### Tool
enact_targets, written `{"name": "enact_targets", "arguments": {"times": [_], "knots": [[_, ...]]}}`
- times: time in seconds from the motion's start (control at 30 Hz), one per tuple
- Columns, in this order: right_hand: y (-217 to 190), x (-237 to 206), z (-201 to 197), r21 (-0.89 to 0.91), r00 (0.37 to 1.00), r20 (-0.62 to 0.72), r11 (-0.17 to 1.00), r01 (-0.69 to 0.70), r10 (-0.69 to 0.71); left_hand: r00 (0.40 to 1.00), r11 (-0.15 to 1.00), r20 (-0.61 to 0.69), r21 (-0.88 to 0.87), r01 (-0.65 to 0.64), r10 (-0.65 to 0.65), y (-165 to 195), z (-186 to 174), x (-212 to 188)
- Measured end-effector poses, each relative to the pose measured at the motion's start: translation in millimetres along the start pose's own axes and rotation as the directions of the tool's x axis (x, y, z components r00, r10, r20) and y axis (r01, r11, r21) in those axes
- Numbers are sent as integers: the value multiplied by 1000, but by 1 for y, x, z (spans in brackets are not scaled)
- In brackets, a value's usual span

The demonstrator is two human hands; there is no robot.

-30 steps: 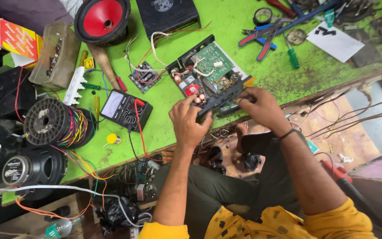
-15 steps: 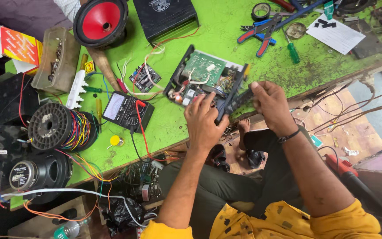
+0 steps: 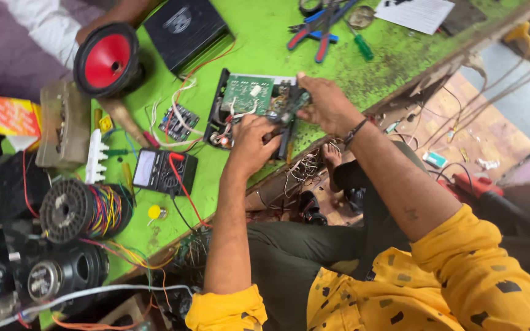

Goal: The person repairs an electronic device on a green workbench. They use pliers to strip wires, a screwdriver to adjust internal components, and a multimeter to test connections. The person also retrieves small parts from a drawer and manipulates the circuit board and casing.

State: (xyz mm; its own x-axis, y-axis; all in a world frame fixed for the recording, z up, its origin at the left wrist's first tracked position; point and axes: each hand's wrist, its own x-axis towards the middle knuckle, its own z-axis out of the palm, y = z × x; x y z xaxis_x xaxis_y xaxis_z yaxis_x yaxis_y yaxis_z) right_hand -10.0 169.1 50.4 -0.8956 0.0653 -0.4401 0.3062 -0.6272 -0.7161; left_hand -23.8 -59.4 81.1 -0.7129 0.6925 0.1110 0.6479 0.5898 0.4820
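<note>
Hands meet over an open electronics chassis lying on a scuffed green worktop, seen from above. The chassis is a shallow black metal tray with a green circuit board inside and loose white and red wires trailing from its left side. The left hand is closed on the near edge of the chassis, fingers curled around a black front panel strip. The right hand pinches the same strip at its far end, by the tray's right corner.

The chassis looks rigid and fairly light, though its board and soldered wires seem fragile; the metal rim and corners appear the safest places to hold, not the components.

A black multimeter with a red lead lies to the left, near a small loose circuit board. A red speaker cone, a spool of coloured wire and blue-handled pliers lie further off.
</note>
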Motion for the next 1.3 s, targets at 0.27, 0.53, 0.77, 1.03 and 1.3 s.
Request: {"name": "enact_targets", "arguments": {"times": [0.27, 0.53, 0.77, 1.03, 1.3], "knots": [[0, -24, -8, 133, 999, 44, 991, -14, 9, 999, 996, -27, 88, -24, 26, 3, 9, -3], [1, -49, -8, 3, 996, 47, 997, 72, -72, 988, 956, 98, 279, 88, -119, 13, 14, 7], [11, -46, -29, -19, 986, 66, 988, 153, -152, 998, 984, 23, 170, 46, -50, 13, 14, 2], [13, -38, -30, -97, 986, 27, 982, 164, -162, 997, 994, -69, 105, -15, 22, 11, 15, -1], [31, -59, -18, -783, 797, 76, 459, 419, -599, 999, 992, 20, 123, 28, -31, 17, 11, 2]]}}
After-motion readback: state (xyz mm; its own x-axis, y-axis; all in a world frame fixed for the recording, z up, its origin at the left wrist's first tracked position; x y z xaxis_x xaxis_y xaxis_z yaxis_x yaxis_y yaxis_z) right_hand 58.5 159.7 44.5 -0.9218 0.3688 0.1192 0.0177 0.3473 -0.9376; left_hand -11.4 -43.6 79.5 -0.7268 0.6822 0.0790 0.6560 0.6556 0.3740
